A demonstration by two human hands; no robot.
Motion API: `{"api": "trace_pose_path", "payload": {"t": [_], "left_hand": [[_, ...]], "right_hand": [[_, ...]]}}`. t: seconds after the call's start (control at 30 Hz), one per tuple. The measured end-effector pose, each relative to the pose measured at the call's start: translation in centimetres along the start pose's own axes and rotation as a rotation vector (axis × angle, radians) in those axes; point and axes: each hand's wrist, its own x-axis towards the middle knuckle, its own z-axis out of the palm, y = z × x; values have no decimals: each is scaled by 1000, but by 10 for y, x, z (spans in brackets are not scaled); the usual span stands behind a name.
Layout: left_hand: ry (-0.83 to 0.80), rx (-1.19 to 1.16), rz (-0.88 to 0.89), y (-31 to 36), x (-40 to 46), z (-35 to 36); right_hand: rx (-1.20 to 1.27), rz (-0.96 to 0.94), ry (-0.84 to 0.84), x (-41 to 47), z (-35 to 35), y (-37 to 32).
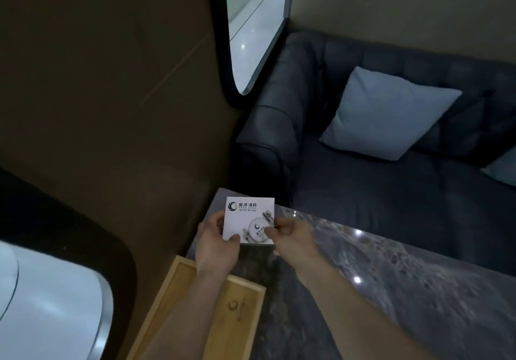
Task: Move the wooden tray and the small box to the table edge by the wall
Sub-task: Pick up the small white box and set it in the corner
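Note:
The small box is white and square, with a dark logo and a printed picture on top. It is over the far corner of the grey marble table, right beside the brown wall. My left hand grips its left edge and my right hand grips its right edge. Whether it rests on the table or hovers just above I cannot tell. The light wooden tray lies along the wall-side table edge, just nearer to me than the box, partly hidden under my left forearm.
A dark blue sofa with a pale blue cushion stands beyond the table's far edge. A rounded window is set in the wall above, and another window at the lower left.

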Motion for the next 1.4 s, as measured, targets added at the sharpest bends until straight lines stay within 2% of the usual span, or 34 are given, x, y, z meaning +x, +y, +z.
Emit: {"api": "trace_pose_path", "payload": {"t": [0.2,0.53,0.63,0.73,0.83,1.0,1.4], "left_hand": [[59,50,33,-8,42,-5],[123,390,157,-22,55,-1],[192,564,345,-16,50,-4],[65,664,513,-13,54,-3],[-80,741,503,-17,57,-3],[-107,758,465,-24,60,-6],[-134,776,498,-30,73,-11]], "right_hand": [[-77,-14,-47,28,32,-6],[-77,-66,-75,44,54,0],[-176,-180,-41,41,51,1],[-383,-409,8,39,39,0],[-660,-566,-69,36,32,0],[-766,-587,-174,34,37,1],[-711,-488,-245,40,46,6]]}}
